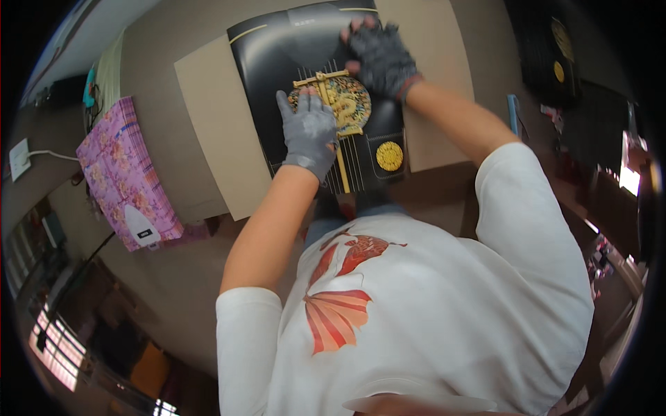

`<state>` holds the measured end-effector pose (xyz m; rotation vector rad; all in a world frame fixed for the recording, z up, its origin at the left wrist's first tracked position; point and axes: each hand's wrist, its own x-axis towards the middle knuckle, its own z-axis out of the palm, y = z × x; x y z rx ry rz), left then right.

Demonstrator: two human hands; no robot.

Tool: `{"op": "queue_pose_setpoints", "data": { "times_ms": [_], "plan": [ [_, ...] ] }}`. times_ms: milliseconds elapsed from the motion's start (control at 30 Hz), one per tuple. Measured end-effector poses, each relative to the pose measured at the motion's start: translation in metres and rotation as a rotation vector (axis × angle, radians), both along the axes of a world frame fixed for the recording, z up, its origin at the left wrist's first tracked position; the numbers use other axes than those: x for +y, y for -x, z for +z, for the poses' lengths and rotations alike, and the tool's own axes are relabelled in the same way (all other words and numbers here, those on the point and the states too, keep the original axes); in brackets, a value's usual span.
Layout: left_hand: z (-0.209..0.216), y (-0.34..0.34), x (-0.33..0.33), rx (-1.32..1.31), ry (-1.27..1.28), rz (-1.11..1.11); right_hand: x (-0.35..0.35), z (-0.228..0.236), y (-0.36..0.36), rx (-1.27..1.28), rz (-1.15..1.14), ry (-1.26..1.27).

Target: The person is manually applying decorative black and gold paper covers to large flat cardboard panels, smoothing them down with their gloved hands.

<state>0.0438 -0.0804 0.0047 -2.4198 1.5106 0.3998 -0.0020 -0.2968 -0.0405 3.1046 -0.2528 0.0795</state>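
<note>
Black panel, glossy, lying on tan cardboard. Round gold-and-coloured ornament at its middle; gold disc near its lower right corner. Left hand, grey fingerless glove: fingers extended over ornament, thumb apart. Right hand, dark fingerless glove: fingers spread at panel's upper right.

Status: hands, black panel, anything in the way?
Left hand open over gold emblem. Right hand open at upper right of black panel. Tan board shows either side; left hand partly hides emblem.
</note>
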Motion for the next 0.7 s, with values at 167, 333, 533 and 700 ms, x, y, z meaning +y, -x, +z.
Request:
{"op": "queue_pose_setpoints", "data": {
  "times_ms": [167,333,533,700],
  "plan": [
    [-0.001,-0.004,-0.002,0.011,-0.019,-0.015,0.09,0.001,0.138,0.157,0.072,-0.161],
    [0.011,-0.018,0.009,0.086,-0.004,-0.038,0.145,-0.003,0.214,0.046,0.055,-0.286],
    [-0.018,-0.036,0.04,0.143,0.181,-0.154,0.147,0.008,0.125,0.034,-0.114,-0.338],
    [-0.035,-0.057,0.054,0.161,0.255,-0.362,0.152,-0.02,0.078,-0.035,-0.203,-0.161]
  ]
}}
